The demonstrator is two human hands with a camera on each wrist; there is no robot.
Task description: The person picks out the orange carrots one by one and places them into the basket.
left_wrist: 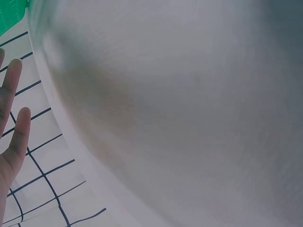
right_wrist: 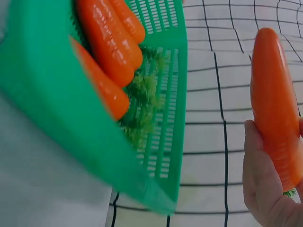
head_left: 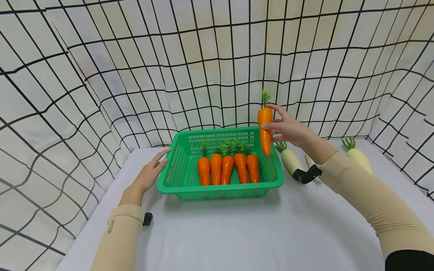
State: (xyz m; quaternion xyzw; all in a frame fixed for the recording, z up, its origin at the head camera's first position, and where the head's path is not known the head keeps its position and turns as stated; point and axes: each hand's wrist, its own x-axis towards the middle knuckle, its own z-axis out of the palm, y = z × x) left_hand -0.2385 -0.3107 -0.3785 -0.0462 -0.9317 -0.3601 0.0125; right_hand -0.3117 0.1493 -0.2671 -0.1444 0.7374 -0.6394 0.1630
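My right hand (head_left: 286,128) pinches an orange carrot (head_left: 265,128) with a green leafy top, held upright over the right end of a green plastic basket (head_left: 222,192). In the right wrist view the same carrot (right_wrist: 274,104) stands between the thumb and fingers. Several carrots (head_left: 227,169) lie side by side in the basket, tops toward its back wall. At the basket's left end, my left hand (head_left: 150,171) has its fingers extended, at or beside the rim; whether they touch it I cannot tell. The left wrist view shows only some spread fingers (left_wrist: 16,123).
Right of the basket lie white radishes with green stems, one radish (head_left: 291,162) near the basket and another radish (head_left: 360,158) farther right. A white cloth covers the table (head_left: 217,233). Behind and at both sides stands a white cloth wall with a black grid (head_left: 217,67).
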